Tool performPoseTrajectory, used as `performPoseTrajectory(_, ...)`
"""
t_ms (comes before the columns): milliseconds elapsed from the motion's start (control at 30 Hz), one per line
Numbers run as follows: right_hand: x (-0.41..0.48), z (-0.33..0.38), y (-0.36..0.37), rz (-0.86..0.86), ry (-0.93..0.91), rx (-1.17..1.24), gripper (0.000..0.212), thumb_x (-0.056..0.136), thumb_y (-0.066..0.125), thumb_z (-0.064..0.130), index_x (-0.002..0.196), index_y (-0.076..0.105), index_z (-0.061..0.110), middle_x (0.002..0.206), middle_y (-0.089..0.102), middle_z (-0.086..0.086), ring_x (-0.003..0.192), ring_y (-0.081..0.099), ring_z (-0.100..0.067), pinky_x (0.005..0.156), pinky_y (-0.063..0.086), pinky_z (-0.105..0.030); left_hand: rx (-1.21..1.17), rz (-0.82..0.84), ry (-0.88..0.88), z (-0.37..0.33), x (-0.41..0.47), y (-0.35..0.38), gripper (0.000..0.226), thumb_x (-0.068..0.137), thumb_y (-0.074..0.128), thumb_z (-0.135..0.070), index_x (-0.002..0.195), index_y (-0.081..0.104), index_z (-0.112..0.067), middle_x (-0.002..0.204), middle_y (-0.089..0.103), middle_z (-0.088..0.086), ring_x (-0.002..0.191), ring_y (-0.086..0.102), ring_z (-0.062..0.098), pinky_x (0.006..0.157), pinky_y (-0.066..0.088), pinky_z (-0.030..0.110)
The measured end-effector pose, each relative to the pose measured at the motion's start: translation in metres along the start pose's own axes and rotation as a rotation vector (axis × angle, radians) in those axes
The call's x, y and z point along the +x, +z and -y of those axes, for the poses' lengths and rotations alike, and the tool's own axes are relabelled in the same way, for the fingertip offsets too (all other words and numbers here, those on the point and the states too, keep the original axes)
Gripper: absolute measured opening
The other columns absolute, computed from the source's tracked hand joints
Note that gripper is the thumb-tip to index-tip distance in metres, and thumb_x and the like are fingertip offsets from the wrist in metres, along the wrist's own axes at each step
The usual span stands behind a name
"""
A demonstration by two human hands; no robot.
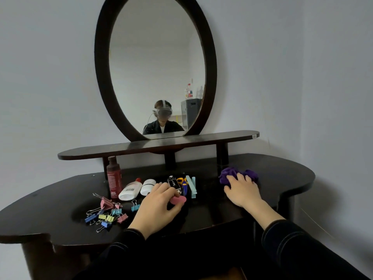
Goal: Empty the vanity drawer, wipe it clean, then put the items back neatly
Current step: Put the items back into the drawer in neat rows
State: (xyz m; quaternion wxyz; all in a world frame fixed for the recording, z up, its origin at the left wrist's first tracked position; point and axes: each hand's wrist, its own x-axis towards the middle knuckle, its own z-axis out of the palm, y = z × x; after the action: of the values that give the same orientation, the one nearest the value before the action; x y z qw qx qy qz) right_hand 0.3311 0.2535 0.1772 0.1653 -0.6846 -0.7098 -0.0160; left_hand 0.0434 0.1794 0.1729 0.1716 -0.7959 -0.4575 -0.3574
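Obs., head view, single frame.

- Left hand, centre of frame: fingers curled over the pink piece, thumb below it. Read as a pinch on the piece. The contact under the fingers is covered, so whether it is lifted or flat on the top cannot be told.
- Pink piece: long axis runs left to right in the frame. It pokes out to the right of the fingers, just below the black case and the scissors.
- Right hand, right of centre: palm down, fingers spread over the near edge of the cloth. The tips sink into the folds. It rests on the cloth, with no closed grip evident.
- Cloth: purple and bunched, lying toward the upper side of the right hand, with a lobe showing on either side of the fingers. It is well apart from the left hand, so the right hand is plainly the nearer one.
- Other contents out on the top: bottle standing at left centre, clips scattered at lower left.

Judgement: the contents lie on the top, so emptying looks near done or done, and wiping would come next. That move turns on one relation. The cloth sits above the right hand in the frame, while the drawer must lie below the front edge, toward the bottom of the frame, so the cloth has to be drawn back toward the person.

Hidden or unclear: the drawer cannot be made out. The lower centre is dark and covered by both sleeves, so open or closed is unknown. What the pink piece is cannot be told.
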Motion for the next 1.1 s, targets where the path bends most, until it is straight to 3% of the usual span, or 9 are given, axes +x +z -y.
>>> performPoseTrajectory(233, -0.032, 0.025, 0.002, -0.235, -0.18, 0.043, 0.059, 0.096, 0.057, 0.038, 0.151, 0.038, 0.025, 0.151, 0.042, -0.001, 0.137, 0.042, -0.023, 0.105, 0.044, -0.036, -0.009, 0.043, -0.099, -0.007, -0.001, -0.012, 0.02, 0.091, 0.059, -0.049, 0.092, 0.06, -0.029, 0.088, 0.048, -0.018, 0.087, 0.045, 0.003, 0.072, 0.043, 0.02)
performPoseTrajectory(367, -0.049, 0.065, 0.006, -0.248, -0.337, 0.11, 0.05, 0.1, 0.051, 0.035, 0.147, 0.039, 0.026, 0.143, 0.045, 0.003, 0.128, 0.046, -0.019, 0.098, 0.047, -0.031, -0.079, -0.032, -0.199, -0.011, -0.007, -0.023, 0.004, 0.088, 0.062, -0.025, 0.089, 0.059, -0.022, 0.087, 0.047, -0.014, 0.086, 0.048, 0.007, 0.072, 0.045, 0.025)
performPoseTrajectory(467, -0.058, 0.096, 0.008, -0.269, -0.409, 0.138, 0.042, 0.105, 0.038, 0.041, 0.144, 0.042, 0.024, 0.139, 0.049, 0.003, 0.122, 0.049, -0.018, 0.093, 0.048, -0.031, -0.078, -0.111, -0.318, -0.011, -0.011, -0.027, 0.008, 0.088, 0.058, -0.011, 0.08, 0.056, -0.013, 0.085, 0.051, -0.004, 0.079, 0.049, 0.013, 0.07, 0.043, 0.028)
performPoseTrajectory(633, -0.068, 0.142, 0.014, -0.29, -0.513, 0.162, 0.041, 0.103, 0.038, 0.047, 0.139, 0.047, 0.026, 0.137, 0.052, 0.004, 0.124, 0.051, -0.017, 0.098, 0.047, -0.031, -0.071, -0.169, -0.42, -0.013, -0.016, -0.031, 0.014, 0.087, 0.057, -0.004, 0.078, 0.054, -0.014, 0.081, 0.049, -0.006, 0.074, 0.047, 0.011, 0.065, 0.036, 0.019)
performPoseTrajectory(767, -0.067, 0.163, 0.021, -0.241, -0.541, 0.157, 0.051, 0.099, 0.048, 0.053, 0.142, 0.045, 0.026, 0.14, 0.049, 0.003, 0.128, 0.046, -0.019, 0.105, 0.044, -0.035, -0.18, -0.276, -0.556, -0.009, -0.028, -0.034, 0.019, 0.084, 0.058, 0.0, 0.078, 0.056, -0.018, 0.082, 0.055, -0.008, 0.077, 0.053, 0.008, 0.067, 0.04, 0.014)
performPoseTrajectory(833, -0.062, 0.166, 0.024, -0.218, -0.526, 0.16, 0.057, 0.098, 0.048, 0.056, 0.145, 0.044, 0.024, 0.143, 0.048, 0.002, 0.132, 0.044, -0.021, 0.106, 0.043, -0.037, -0.226, -0.312, -0.544, -0.007, -0.035, -0.038, 0.025, 0.083, 0.059, 0.004, 0.079, 0.058, -0.021, 0.084, 0.057, -0.009, 0.081, 0.056, 0.005, 0.071, 0.043, 0.015)
performPoseTrajectory(967, -0.05, 0.169, 0.032, -0.226, -0.531, 0.193, 0.059, 0.099, 0.041, 0.06, 0.144, 0.047, 0.023, 0.142, 0.049, 0.003, 0.13, 0.043, -0.019, 0.104, 0.041, -0.034, -0.162, -0.363, -0.48, 0.021, -0.032, -0.061, 0.029, 0.086, 0.063, -0.004, 0.085, 0.058, -0.033, 0.087, 0.06, -0.013, 0.085, 0.057, 0.002, 0.076, 0.047, 0.02)
performPoseTrajectory(1100, -0.044, 0.174, 0.037, -0.243, -0.582, 0.194, 0.054, 0.097, 0.036, 0.064, 0.132, 0.053, 0.026, 0.132, 0.051, 0.007, 0.124, 0.045, -0.016, 0.099, 0.042, -0.032, -0.111, -0.434, -0.571, 0.073, -0.012, -0.081, 0.021, 0.085, 0.066, -0.02, 0.089, 0.053, -0.035, 0.092, 0.057, -0.013, 0.09, 0.056, 0.013, 0.074, 0.049, 0.028)
